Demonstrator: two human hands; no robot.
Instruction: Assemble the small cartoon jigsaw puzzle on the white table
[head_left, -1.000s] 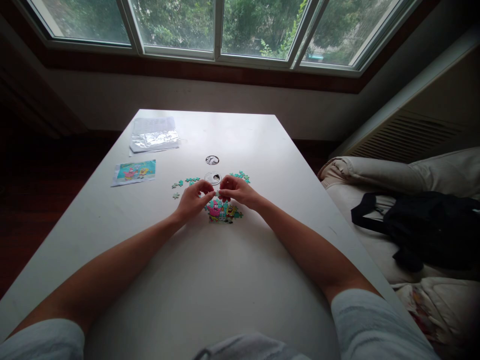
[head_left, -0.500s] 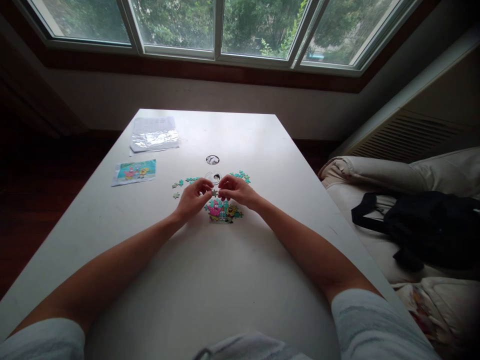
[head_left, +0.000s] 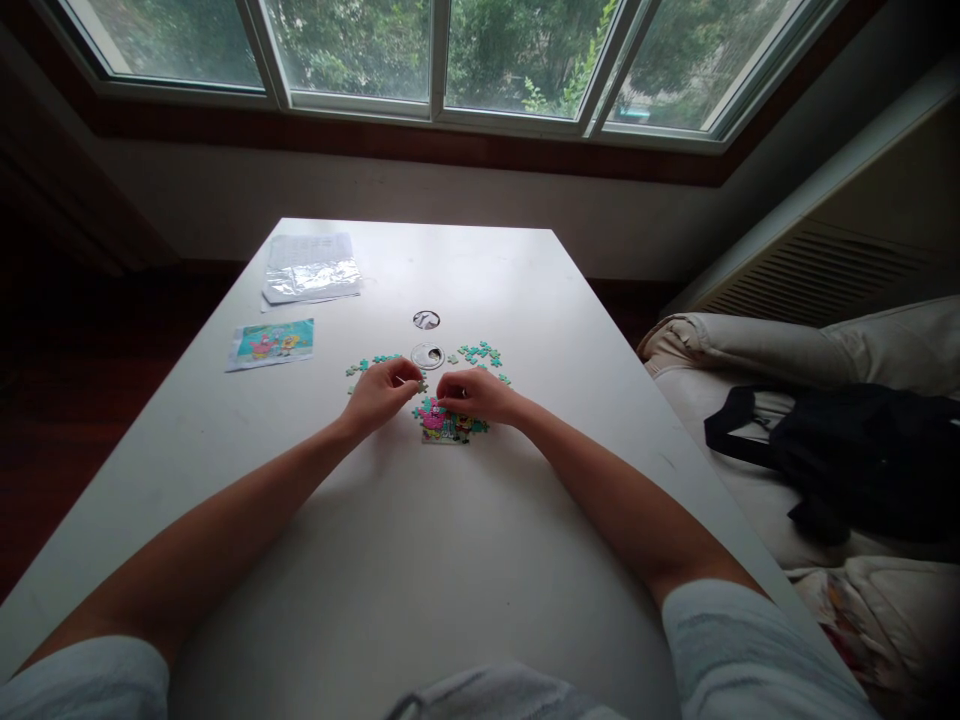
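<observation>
A partly joined jigsaw puzzle (head_left: 435, 425) with pink, yellow and teal cartoon figures lies on the white table (head_left: 390, 560). Just up and left of it, my left hand (head_left: 381, 392) pinches a small greenish puzzle piece (head_left: 422, 387) between thumb and fingertips. My right hand (head_left: 478, 393) is over the puzzle's upper edge, its fingers closed together and covering part of the picture. Whatever its fingertips grip is hidden. Loose teal puzzle pieces (head_left: 480, 352) are scattered beyond my right hand, and more puzzle pieces (head_left: 364, 366) lie beyond my left.
Past my hands lie a clear round ring-like object (head_left: 427, 356) and a shiny disc (head_left: 426, 320). A printed picture sheet (head_left: 271, 343) and papers in a plastic sleeve (head_left: 311, 268) are on the left. A dark bag (head_left: 862, 460) rests on the pale sofa (head_left: 720, 345) at right.
My hands have parted slightly. The left keeps a small piece at its fingertips, while the right has come down nearer over the puzzle. A loose piece now shows beside the round ring.
</observation>
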